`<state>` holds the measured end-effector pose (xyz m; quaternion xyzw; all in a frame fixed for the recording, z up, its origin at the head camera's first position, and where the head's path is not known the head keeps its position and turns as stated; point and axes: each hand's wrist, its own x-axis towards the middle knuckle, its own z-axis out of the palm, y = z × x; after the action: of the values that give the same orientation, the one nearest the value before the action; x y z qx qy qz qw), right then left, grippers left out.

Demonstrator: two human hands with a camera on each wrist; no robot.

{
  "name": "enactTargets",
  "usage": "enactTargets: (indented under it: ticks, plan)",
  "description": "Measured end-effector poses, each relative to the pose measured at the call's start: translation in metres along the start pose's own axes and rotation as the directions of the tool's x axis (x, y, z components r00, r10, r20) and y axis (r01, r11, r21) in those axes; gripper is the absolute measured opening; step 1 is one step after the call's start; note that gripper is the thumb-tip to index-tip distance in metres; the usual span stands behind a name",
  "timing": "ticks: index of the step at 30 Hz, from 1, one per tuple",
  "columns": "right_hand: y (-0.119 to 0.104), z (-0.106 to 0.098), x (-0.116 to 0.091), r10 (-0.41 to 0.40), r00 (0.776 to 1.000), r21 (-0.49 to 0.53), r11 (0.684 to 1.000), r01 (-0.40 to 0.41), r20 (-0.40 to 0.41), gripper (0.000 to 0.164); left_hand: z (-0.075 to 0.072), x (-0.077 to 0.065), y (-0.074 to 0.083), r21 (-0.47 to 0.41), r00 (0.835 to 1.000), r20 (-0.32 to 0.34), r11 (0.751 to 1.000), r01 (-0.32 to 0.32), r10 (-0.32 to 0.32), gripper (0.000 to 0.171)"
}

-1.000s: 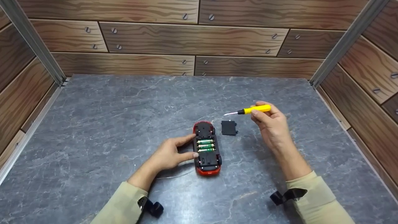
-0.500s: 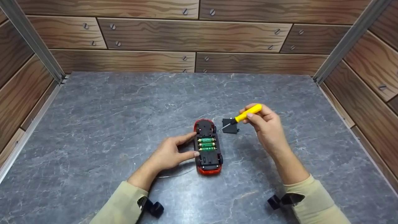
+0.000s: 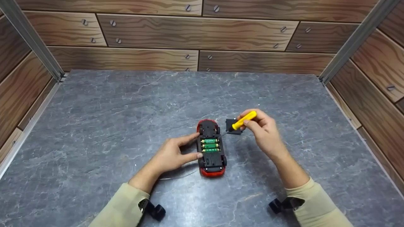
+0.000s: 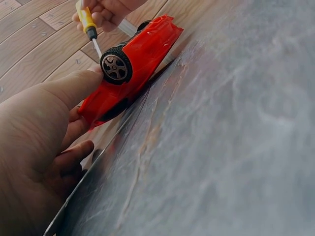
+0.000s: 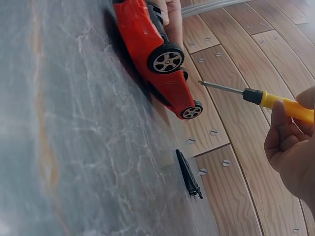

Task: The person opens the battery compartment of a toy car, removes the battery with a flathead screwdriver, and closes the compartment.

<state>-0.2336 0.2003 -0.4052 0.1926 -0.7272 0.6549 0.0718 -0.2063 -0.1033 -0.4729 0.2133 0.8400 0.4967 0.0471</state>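
Observation:
A red toy car (image 3: pixel 212 159) lies upside down on the table, its black underside up. Several green batteries (image 3: pixel 210 145) sit side by side in its uncovered battery compartment. My left hand (image 3: pixel 172 156) holds the car from its left side, thumb and forefinger spread along the edge. Above and right of the car, my right hand (image 3: pixel 263 130) pinches a yellow-handled screwdriver (image 3: pixel 244 120). The shaft slants down left to the car's edge in the head view; the right wrist view shows its tip apart from the car. A black battery cover (image 5: pixel 187 174) lies beside the car, partly hidden in the head view.
The marbled grey table (image 3: pixel 126 104) is bounded by wood-patterned panels (image 3: pixel 151 31) at the back and sides. Metal posts (image 3: pixel 342 44) stand at the back corners. A thin clear strand (image 3: pixel 176 178) lies near the left wrist.
My right hand has moved left and down, and the screwdriver has tilted so its tip points down toward the car. The left hand and car stay in place.

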Motion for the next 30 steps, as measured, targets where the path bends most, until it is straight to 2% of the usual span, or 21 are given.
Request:
enactTargets:
  ticks: [9,17,30]
  plan:
    - [0.0012,0.0036,-0.0026,-0.02,1.0,-0.113,0.993,0.022,0.02,0.016,-0.0004,-0.0001,0.0003,-0.001,1.0,-0.001,1.0,-0.008,0.008,0.076]
    - [0.0034,0.0042,-0.0031,-0.039,0.999,-0.112,0.993,0.041,0.023,0.015,0.0005,0.0,-0.0004,-0.011,1.0,0.005,1.0,0.003,-0.003,0.075]
    - [0.0026,0.0034,-0.0036,0.008,0.998,-0.15,0.989,0.002,0.064,0.015,0.0003,0.0013,-0.0019,0.004,1.0,0.002,1.0,-0.019,0.019,0.074]
